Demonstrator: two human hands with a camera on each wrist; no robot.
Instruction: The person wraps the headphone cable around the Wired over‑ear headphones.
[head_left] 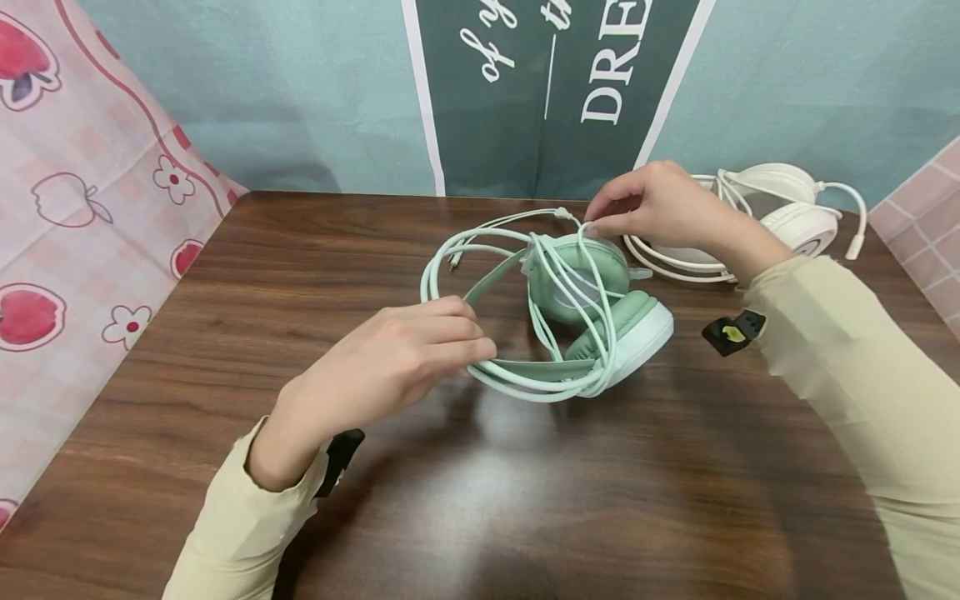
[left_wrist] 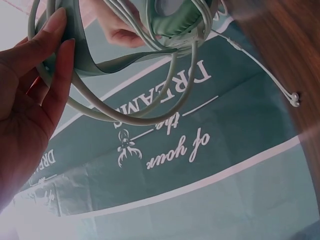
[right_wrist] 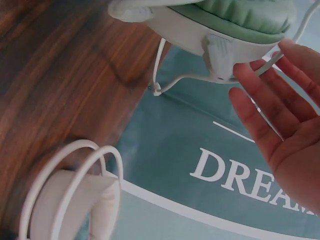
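Note:
Light green headphones (head_left: 637, 346) are held up above the wooden table, their padded ear cups to the right. My left hand (head_left: 386, 358) grips the headband (head_left: 543, 369) together with loops of the pale cable (left_wrist: 135, 120); the left wrist view shows the thumb against the band. Several turns of that cable wrap around the band and across the ear cups. At the far ear cup, my right hand (head_left: 663, 208) pinches a strand of cable between thumb and fingers, as the right wrist view (right_wrist: 287, 100) also shows. A thin cable end with small plugs (left_wrist: 294, 99) dangles loose.
White headphones (head_left: 802, 227) with a microphone boom and coiled cable lie at the table's back right, close to my right forearm. The brown table (head_left: 480, 500) meets a cloth backdrop (head_left: 300, 92) at its far edge. Fruit-patterned cloth (head_left: 90, 225) hangs on the left.

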